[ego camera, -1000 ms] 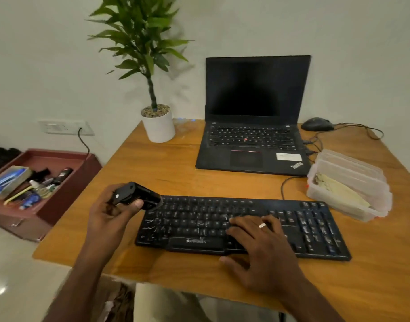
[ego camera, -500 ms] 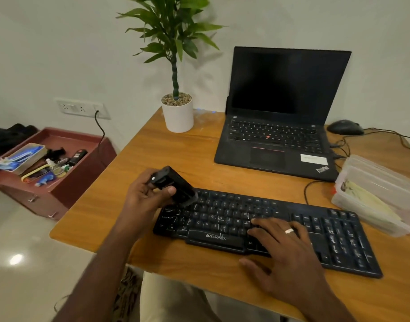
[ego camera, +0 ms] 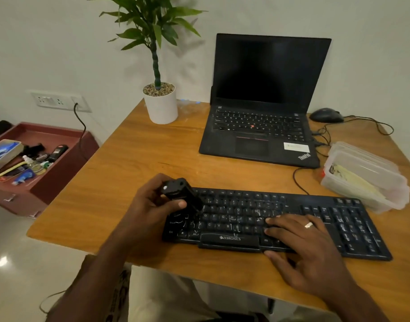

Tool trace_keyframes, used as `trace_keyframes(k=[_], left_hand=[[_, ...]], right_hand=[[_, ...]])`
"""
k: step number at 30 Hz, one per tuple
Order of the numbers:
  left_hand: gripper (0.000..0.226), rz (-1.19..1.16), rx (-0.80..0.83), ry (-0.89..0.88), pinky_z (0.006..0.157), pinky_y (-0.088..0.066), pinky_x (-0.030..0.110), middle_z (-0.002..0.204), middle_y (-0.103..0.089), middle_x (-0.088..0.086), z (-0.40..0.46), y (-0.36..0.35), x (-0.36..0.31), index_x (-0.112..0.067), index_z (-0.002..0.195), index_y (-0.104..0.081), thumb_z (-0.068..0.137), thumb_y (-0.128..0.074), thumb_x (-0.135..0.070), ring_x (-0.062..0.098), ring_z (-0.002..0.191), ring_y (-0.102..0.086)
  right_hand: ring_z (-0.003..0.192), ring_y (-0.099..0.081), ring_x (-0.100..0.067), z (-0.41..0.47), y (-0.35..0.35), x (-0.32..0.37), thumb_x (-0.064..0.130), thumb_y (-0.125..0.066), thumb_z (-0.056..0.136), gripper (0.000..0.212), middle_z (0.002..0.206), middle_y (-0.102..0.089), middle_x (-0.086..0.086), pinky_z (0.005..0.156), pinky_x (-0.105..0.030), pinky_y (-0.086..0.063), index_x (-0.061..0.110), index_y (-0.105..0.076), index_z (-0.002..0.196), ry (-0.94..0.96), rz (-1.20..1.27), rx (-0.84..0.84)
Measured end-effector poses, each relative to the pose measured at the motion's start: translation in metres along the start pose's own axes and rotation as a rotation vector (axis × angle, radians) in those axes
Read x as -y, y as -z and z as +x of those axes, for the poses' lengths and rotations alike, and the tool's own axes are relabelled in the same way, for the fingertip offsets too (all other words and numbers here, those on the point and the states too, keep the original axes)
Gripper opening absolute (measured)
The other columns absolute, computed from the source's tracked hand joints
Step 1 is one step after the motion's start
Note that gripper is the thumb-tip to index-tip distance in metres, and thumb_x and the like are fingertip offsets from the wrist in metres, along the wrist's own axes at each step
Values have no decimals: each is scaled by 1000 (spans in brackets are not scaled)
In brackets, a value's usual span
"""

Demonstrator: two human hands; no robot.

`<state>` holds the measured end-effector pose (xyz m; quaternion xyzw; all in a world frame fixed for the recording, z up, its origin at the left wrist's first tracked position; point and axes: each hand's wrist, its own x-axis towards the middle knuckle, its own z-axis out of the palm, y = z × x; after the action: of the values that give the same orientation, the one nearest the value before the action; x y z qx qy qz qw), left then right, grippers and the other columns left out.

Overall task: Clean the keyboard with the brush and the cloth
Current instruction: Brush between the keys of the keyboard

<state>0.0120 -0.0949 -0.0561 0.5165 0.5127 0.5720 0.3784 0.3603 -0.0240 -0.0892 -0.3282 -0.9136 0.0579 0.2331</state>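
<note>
At the near edge of the wooden surface lay the black keyboard, the landmark for all that follows. Left hand kept a closed grip around a black brush, tilted, its lower end down on the keyboard's upper-left keys. Right hand lay flat on the keyboard's middle keys, fingers spread, holding nothing. Behind the keyboard stood an open laptop; a clear plastic container sat just off its far-right corner. Cloth not identifiable.
</note>
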Motion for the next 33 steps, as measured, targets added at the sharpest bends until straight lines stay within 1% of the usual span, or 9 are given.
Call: trace_keyframes(k=[2,5,8,12,16,22,26,29,33], left_hand=[[29,-59,-21,-34,75,-59,36,90,-66,9,5,-9,-2,-1,98,-56,82,-79,-9,24,88,-68],[35,-268,-159,-59,85,-59,42,102,-68,7,8,6,-5,-20,95,-63,72,-87,-31,27,103,-68],[21,-158,-232,-49,84,-60,42,98,-70,-3,3,29,-3,-32,87,-65,79,-76,-16,20,99,-69],[20,55,-141,-5,65,-57,31,80,-63,-4,-3,26,-2,-19,87,-60,77,-70,-5,17,76,-65],[26,101,-64,-49,67,-59,32,84,-63,8,11,-1,-2,3,93,-53,78,-72,-4,20,79,-68],[21,-200,-166,3,78,-61,41,100,-67,13,13,-3,4,-15,92,-56,81,-74,-13,30,101,-69],[28,-120,-241,10,77,-60,46,87,-65,3,5,23,10,-14,90,-53,78,-78,-20,24,89,-68],[32,42,-158,11,60,-48,47,67,-51,1,5,24,11,-9,88,-51,80,-81,-19,24,62,-49],[33,63,29,-7,63,-54,40,81,-60,7,17,-9,3,-7,92,-52,79,-78,-22,25,74,-62]], right_hand=[[117,-58,-12,0,0,1,53,-64,84,38,124,-66,12,98,-40,-37,26,-73,109,1,-7,-8],[118,-57,-13,1,-2,2,54,-64,84,38,125,-65,12,99,-45,-39,27,-73,110,-10,-11,1],[119,-57,-13,0,-4,1,55,-63,84,39,125,-65,12,99,-48,-39,28,-71,111,-16,-8,8],[118,-57,-13,1,-3,2,55,-63,83,40,124,-64,12,98,-49,-40,28,-70,112,-10,-6,11],[117,-58,-13,1,-3,2,54,-64,83,40,123,-65,11,98,-48,-40,26,-71,111,-13,-16,12],[116,-57,-13,1,-2,1,55,-62,83,40,123,-64,12,99,-45,-38,27,-71,111,-44,-35,8],[117,-56,-12,0,-2,1,58,-61,83,43,123,-64,11,102,-41,-33,28,-69,113,-52,-42,18],[117,-56,-13,2,-3,1,58,-61,83,43,123,-64,11,102,-43,-35,28,-69,114,-48,-42,27],[117,-56,-12,1,-2,1,55,-63,83,41,122,-64,12,102,-42,-35,28,-69,112,-42,-37,18]])
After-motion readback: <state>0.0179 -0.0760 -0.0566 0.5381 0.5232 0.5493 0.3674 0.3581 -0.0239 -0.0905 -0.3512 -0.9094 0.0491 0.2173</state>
